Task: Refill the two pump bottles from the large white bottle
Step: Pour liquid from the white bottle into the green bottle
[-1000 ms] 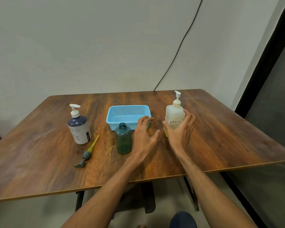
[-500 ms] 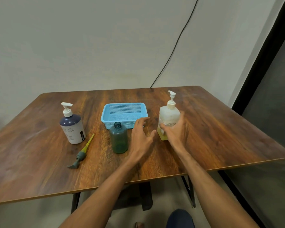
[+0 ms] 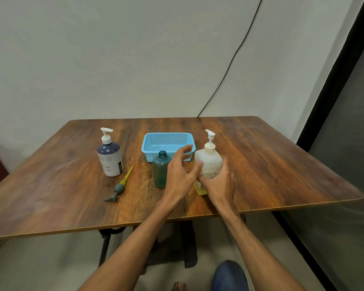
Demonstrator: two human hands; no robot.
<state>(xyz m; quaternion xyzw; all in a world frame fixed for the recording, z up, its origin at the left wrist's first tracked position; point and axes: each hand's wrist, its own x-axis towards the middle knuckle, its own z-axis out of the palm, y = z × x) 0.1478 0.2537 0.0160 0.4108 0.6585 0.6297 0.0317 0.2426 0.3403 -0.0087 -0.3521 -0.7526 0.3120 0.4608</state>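
Note:
A pale pump bottle with a little yellow liquid at its bottom stands right of centre, and my right hand is wrapped around its lower half. My left hand hovers just left of it, fingers spread, thumb tip touching the bottle's side. A small dark green bottle with no pump stands open-necked behind my left hand. Its grey pump with a yellow tube lies on the table to the left. A white bottle with a navy top and white pump stands at the far left.
A light blue perforated basket sits behind the green bottle. The wooden table ends close to me at its front edge. A black cable runs down the wall to the table's back edge.
My right hand has closed around the pale pump bottle and drawn it a little nearer. My left hand has moved in toward the bottle's side.

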